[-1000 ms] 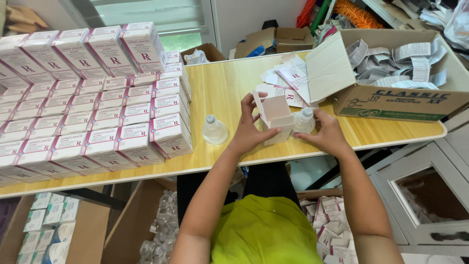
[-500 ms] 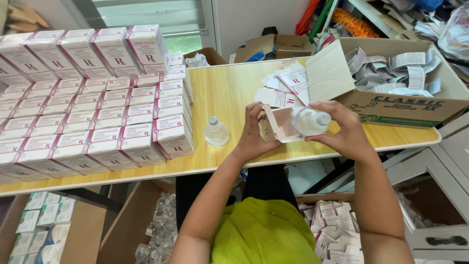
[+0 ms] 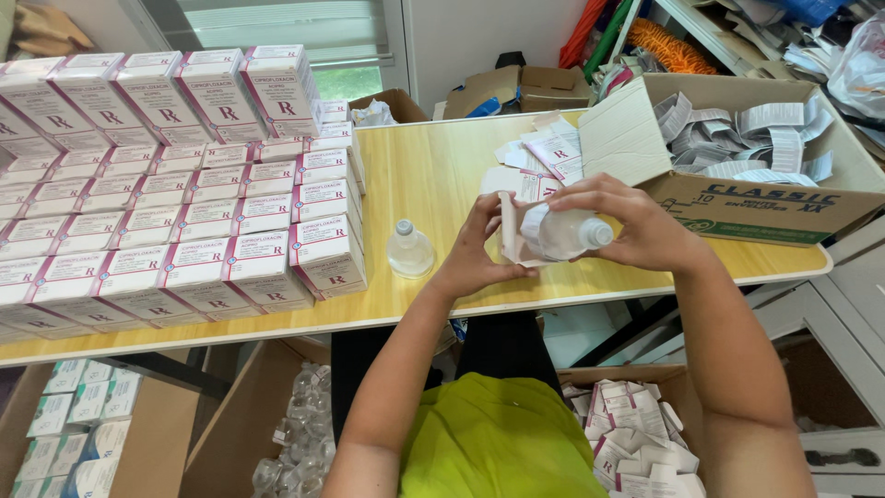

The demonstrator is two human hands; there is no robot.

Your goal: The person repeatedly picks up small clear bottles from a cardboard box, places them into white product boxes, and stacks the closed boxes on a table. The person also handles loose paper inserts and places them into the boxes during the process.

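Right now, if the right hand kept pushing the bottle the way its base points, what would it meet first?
The right hand holds the clear bottle with its base toward the open small carton in the left hand. The carton's open end looks first in line, though depth is unclear.

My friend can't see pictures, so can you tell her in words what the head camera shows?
A person's right hand tips a clear plastic bottle into a small white carton held by the left hand, above a yellow wooden table. Another bottle stands beside rows of stacked pink-and-white cartons; a cardboard box of folded leaflets sits on the right.
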